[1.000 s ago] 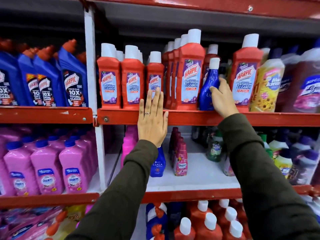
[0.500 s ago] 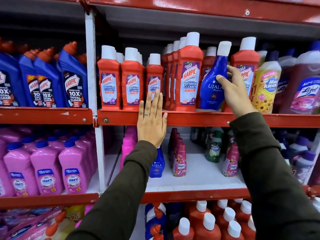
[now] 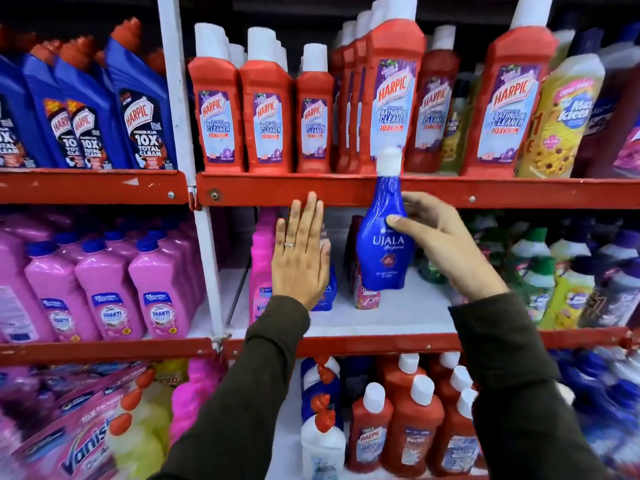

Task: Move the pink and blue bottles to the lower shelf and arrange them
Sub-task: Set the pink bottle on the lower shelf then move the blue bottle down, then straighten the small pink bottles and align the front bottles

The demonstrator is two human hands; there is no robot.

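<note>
My right hand (image 3: 436, 237) grips a blue Ujala bottle (image 3: 384, 251) with a white cap, held upright in the air in front of the lower shelf (image 3: 381, 318). Its cap overlaps the red edge of the upper shelf (image 3: 346, 190). My left hand (image 3: 300, 258) is flat and open, fingers together pointing up, in front of a second blue Ujala bottle (image 3: 327, 292) that stands on the lower shelf. A tall pink bottle (image 3: 261, 268) stands to the left of that one, and small pink Comfort bottles (image 3: 363, 296) stand behind the held bottle.
Red Harpic bathroom cleaner bottles (image 3: 266, 112) fill the upper shelf. Blue Harpic bottles (image 3: 138, 112) and pink Shakti bottles (image 3: 107, 299) fill the left bay beyond the white upright post (image 3: 207, 258). Green and purple bottles (image 3: 568, 282) crowd the lower shelf's right side. Red bottles stand below.
My right hand has lifted the blue bottle off the upper shelf and carried it down in front of the lower shelf. My left hand has dropped from the upper shelf edge.
</note>
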